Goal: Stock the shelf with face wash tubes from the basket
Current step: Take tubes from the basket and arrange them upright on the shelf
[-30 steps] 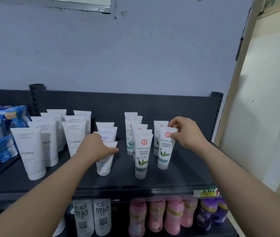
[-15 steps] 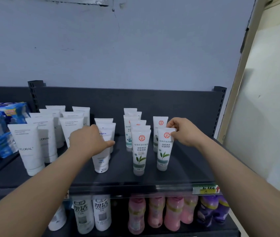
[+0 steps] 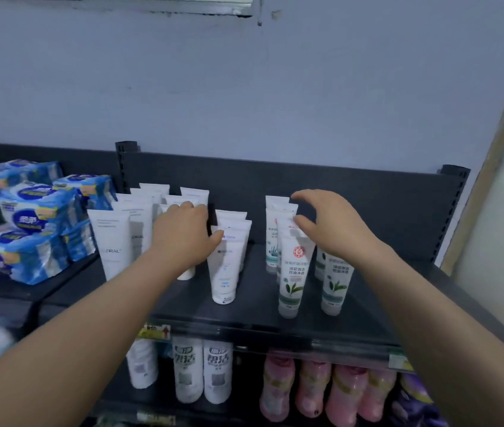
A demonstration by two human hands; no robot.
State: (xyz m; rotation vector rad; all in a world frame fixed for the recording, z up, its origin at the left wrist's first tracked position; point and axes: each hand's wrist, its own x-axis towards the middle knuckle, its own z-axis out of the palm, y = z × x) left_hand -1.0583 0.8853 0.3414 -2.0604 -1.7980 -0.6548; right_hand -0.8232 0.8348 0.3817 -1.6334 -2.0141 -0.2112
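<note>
Face wash tubes point(image 3: 293, 272) upright, apparently cap-down

Head camera looks down, seemingly close, onto the shelf point(image 3: 256, 297).

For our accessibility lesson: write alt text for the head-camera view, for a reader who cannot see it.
Two bare hands reach over a dark shelf of upright face wash tubes: the left hand rests among white tubes, the right hand hovers open above leaf-printed tubes. Blue packs sit to the left; bottles stand beneath.
</note>
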